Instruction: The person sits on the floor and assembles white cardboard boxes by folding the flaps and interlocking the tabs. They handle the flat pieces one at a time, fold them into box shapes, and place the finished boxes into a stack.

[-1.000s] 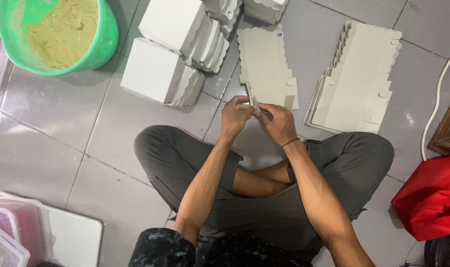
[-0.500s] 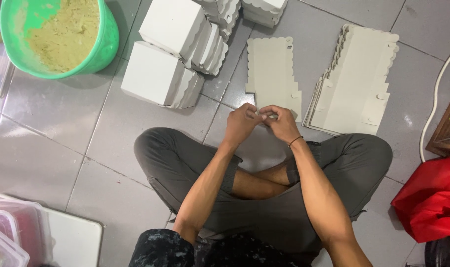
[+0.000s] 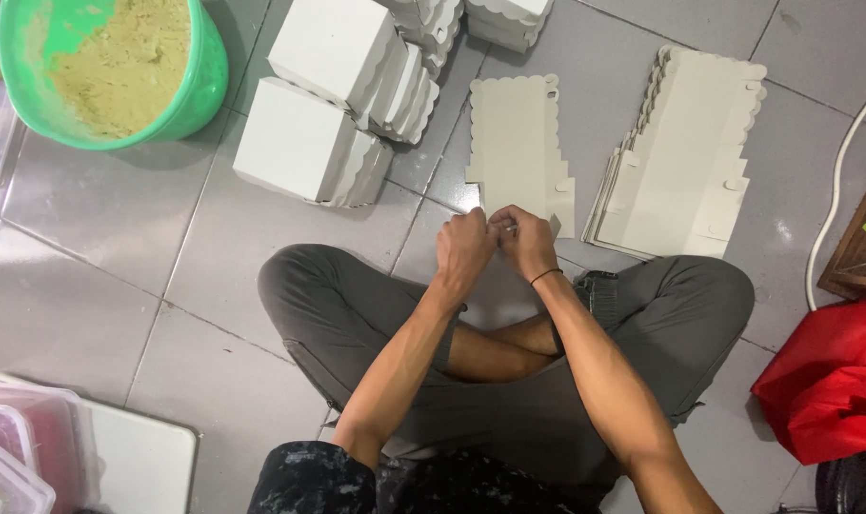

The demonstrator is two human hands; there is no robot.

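I sit cross-legged on a grey tiled floor. My left hand (image 3: pixel 466 247) and my right hand (image 3: pixel 526 241) meet in front of my knees, fingers pinched together on the near edge of a flat white cardboard box blank (image 3: pixel 518 143) with scalloped edges. The blank lies on the floor just beyond my hands. To its right lies a stack of the same flat blanks (image 3: pixel 685 157). Folded white boxes (image 3: pixel 328 105) stand in rows at the upper left of my hands.
A green bucket (image 3: pixel 204 67) holding yellowish crumbly material sits at the top left. Clear plastic containers (image 3: pixel 19 447) and a white board lie at the bottom left. A red bag (image 3: pixel 828 390), a white cable (image 3: pixel 837 181) and a wooden item (image 3: pixel 861 247) are at the right.
Both hands have stayed together at the blank's near edge, shifting slightly toward me. The view has tilted a little, so the blanks and boxes appear lower.
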